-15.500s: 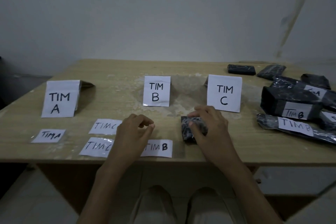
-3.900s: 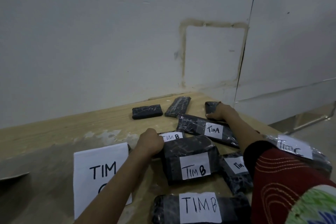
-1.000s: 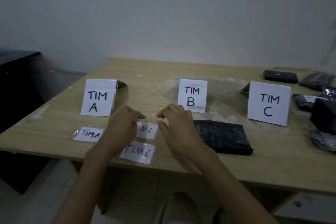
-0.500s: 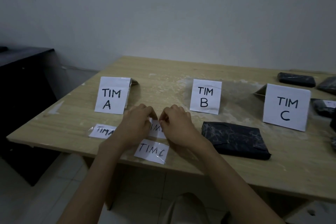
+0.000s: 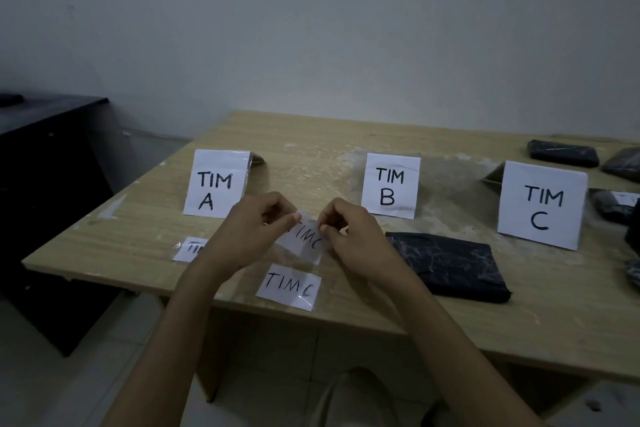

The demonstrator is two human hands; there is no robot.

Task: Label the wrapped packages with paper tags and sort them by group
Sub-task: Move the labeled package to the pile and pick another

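Observation:
My left hand (image 5: 247, 236) and my right hand (image 5: 356, 241) pinch the two upper corners of a paper tag reading TIM C (image 5: 304, 239), lifted a little off the wooden table (image 5: 346, 139). A second TIM C tag (image 5: 289, 286) lies flat near the front edge. Another tag (image 5: 187, 248), half hidden by my left wrist, lies to the left. An unlabelled black wrapped package (image 5: 446, 265) lies just right of my right hand. Standing signs TIM A (image 5: 214, 184), TIM B (image 5: 389, 185) and TIM C (image 5: 542, 206) line the middle of the table.
More black wrapped packages (image 5: 562, 152) lie at the far right, one with a white tag (image 5: 620, 204) behind the TIM C sign. A dark cabinet (image 5: 45, 156) stands left of the table. A pale wall rises behind.
Both hands closed on the upper TIM C tag and raised it off the table. The head has turned slightly left and closer.

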